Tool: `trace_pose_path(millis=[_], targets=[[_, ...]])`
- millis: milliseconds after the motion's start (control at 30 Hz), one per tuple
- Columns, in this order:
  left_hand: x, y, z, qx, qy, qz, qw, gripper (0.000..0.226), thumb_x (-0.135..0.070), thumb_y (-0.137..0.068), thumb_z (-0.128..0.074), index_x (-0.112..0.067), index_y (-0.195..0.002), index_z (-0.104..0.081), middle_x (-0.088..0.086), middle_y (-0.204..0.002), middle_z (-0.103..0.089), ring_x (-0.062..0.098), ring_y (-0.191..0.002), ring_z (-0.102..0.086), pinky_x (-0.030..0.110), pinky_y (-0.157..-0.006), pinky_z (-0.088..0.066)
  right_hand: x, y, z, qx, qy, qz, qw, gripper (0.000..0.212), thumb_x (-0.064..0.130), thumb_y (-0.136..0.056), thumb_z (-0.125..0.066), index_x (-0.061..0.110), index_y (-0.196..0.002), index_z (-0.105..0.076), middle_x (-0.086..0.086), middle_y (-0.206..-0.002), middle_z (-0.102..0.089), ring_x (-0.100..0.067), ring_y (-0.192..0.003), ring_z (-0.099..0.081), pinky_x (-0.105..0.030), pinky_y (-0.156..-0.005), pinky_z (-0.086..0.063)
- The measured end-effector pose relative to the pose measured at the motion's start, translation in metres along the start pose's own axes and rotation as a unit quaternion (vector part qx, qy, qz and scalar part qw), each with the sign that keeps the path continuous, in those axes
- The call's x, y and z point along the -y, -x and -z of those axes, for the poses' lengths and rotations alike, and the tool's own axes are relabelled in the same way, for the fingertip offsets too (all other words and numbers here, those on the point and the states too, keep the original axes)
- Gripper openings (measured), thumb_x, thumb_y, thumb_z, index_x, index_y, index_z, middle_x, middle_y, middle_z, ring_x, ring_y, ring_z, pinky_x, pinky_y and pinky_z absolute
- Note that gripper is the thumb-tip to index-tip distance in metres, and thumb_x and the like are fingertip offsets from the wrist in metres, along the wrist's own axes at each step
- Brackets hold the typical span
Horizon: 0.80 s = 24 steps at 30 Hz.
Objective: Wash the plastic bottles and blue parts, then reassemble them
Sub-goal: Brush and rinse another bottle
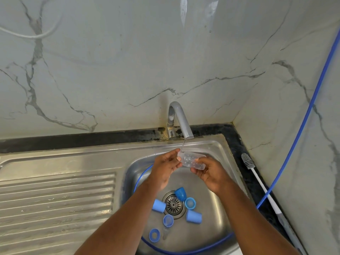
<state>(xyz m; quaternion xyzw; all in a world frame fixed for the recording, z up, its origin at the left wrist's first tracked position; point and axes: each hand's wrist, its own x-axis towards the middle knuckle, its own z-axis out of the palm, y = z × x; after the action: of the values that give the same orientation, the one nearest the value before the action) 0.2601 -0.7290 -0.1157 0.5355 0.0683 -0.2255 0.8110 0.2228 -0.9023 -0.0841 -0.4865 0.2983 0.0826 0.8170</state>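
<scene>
Clear plastic bottle was held on its side over the back of the sink, just under the faucet spout. A thin stream landed near the bottle's left end.

Left hand pinched the left end with its fingertips. Right hand had its fingers curled round the right end. Both were clamped on the bottle and neither was free.

Handling, my read:
- Light and thin-walled, so it should flex if squeezed hard. Hold it firmly, don't crush it.
- Droplets showed on or in the wall, so it was wet and probably slippery.
- The end-to-end hold made sense: it leaves the middle open to the water and lets the bottle be rolled.
- Best purchase is likely the stiffer ends, not the mid-wall.
- Not fragile. A drop would only land it in the basin.

Blue parts lay loose on the basin floor, round the drain: two tube-like caps, a darker cup-shaped piece and three ring-like pieces. They're small, rigid and wet, and the ones beside the drain look easy to fumble.

Bottle brush lay on the dark ledge at the sink's right edge, untouched. Blue hose ran down the right wall and looped into the basin.

Nothing was reassembled yet.
</scene>
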Motion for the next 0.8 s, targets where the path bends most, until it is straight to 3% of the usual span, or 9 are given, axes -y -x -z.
trace_pose_path(millis=[67, 167, 267, 333, 467, 567, 667, 733, 800], targets=[[0.0, -0.001, -0.006, 0.021, 0.002, 0.006, 1.0, 0.03, 0.002, -0.093, -0.064, -0.005, -0.121, -0.068, 0.012, -0.115, -0.075, 0.024, -0.108, -0.071, 0.032, -0.091, -0.058, 0.002, 0.002, 0.008, 0.02, -0.005, -0.009, 1.0, 0.033, -0.006, -0.089, -0.059, 0.003, -0.12, -0.062, -0.02, -0.115, -0.066, -0.032, -0.104, -0.066, -0.041, -0.085, -0.059], [0.001, -0.004, -0.01, 0.012, 0.001, 0.042, 0.999, 0.021, -0.013, -0.098, -0.064, -0.002, -0.114, -0.07, 0.015, -0.11, -0.075, 0.025, -0.103, -0.073, 0.036, -0.094, -0.058, 0.0, 0.003, 0.015, 0.038, 0.042, 0.002, 0.998, 0.038, -0.018, -0.084, -0.058, 0.008, -0.111, -0.054, -0.018, -0.119, -0.06, -0.035, -0.11, -0.062, -0.045, -0.092, -0.057], [-0.001, -0.008, -0.01, -0.025, -0.044, 0.119, 0.992, 0.028, -0.029, -0.097, -0.067, -0.002, -0.105, -0.069, 0.012, -0.086, -0.07, 0.02, -0.074, -0.067, 0.034, -0.075, -0.06, -0.001, 0.003, 0.018, 0.054, 0.144, 0.036, 0.987, 0.051, -0.023, -0.077, -0.065, 0.012, -0.112, -0.053, -0.017, -0.123, -0.059, -0.031, -0.111, -0.062, -0.043, -0.085, -0.06], [-0.005, -0.009, -0.007, -0.018, -0.035, 0.135, 0.99, 0.03, -0.033, -0.094, -0.07, -0.004, -0.101, -0.068, 0.008, -0.077, -0.065, 0.016, -0.066, -0.061, 0.032, -0.065, -0.055, -0.001, 0.001, 0.021, 0.066, 0.198, 0.046, 0.977, 0.058, -0.021, -0.074, -0.07, 0.015, -0.117, -0.056, -0.013, -0.124, -0.06, -0.03, -0.107, -0.063, -0.045, -0.081, -0.06], [-0.015, -0.008, -0.002, 0.006, -0.044, 0.102, 0.994, 0.033, -0.03, -0.093, -0.072, 0.0, -0.107, -0.068, 0.005, -0.073, -0.061, 0.012, -0.064, -0.058, 0.028, -0.063, -0.054, 0.0, -0.001, 0.021, 0.089, 0.304, 0.104, 0.943, 0.066, -0.006, -0.063, -0.084, 0.026, -0.116, -0.061, -0.005, -0.122, -0.062, -0.028, -0.112, -0.062, -0.048, -0.085, -0.061], [-0.015, -0.009, 0.008, 0.021, -0.082, 0.085, 0.993, 0.028, -0.021, -0.096, -0.069, 0.001, -0.113, -0.067, 0.013, -0.086, -0.066, 0.015, -0.073, -0.063, 0.028, -0.071, -0.059, 0.0, -0.002, 0.017, 0.109, 0.288, 0.08, 0.948, 0.047, 0.005, -0.081, -0.08, 0.02, -0.12, -0.058, -0.006, -0.123, -0.063, -0.025, -0.112, -0.064, -0.045, -0.088, -0.06], [-0.014, -0.008, 0.02, 0.054, -0.127, 0.052, 0.989, 0.025, -0.002, -0.094, -0.064, -0.011, -0.116, -0.071, 0.02, -0.116, -0.07, 0.029, -0.106, -0.069, 0.04, -0.094, -0.056, 0.001, -0.003, 0.006, 0.099, 0.336, 0.06, 0.935, 0.028, 0.015, -0.095, -0.068, 0.019, -0.121, -0.059, -0.003, -0.116, -0.065, -0.02, -0.105, -0.066, -0.037, -0.084, -0.06], [-0.014, -0.006, 0.023, 0.071, -0.159, 0.025, 0.984, 0.037, 0.008, -0.089, -0.064, -0.017, -0.115, -0.072, 0.016, -0.117, -0.072, 0.029, -0.112, -0.068, 0.04, -0.098, -0.055, -0.002, -0.008, 0.002, 0.114, 0.444, 0.076, 0.886, 0.035, 0.017, -0.092, -0.071, 0.025, -0.124, -0.058, 0.002, -0.116, -0.065, -0.018, -0.109, -0.064, -0.039, -0.095, -0.055], [-0.015, -0.003, 0.022, 0.069, -0.19, -0.007, 0.979, 0.041, 0.01, -0.086, -0.065, -0.016, -0.116, -0.073, 0.011, -0.11, -0.075, 0.025, -0.107, -0.07, 0.034, -0.093, -0.057, -0.005, -0.01, -0.005, 0.124, 0.531, 0.09, 0.834, 0.045, 0.022, -0.089, -0.075, 0.026, -0.13, -0.058, 0.005, -0.123, -0.066, -0.015, -0.115, -0.062, -0.037, -0.102, -0.05]])
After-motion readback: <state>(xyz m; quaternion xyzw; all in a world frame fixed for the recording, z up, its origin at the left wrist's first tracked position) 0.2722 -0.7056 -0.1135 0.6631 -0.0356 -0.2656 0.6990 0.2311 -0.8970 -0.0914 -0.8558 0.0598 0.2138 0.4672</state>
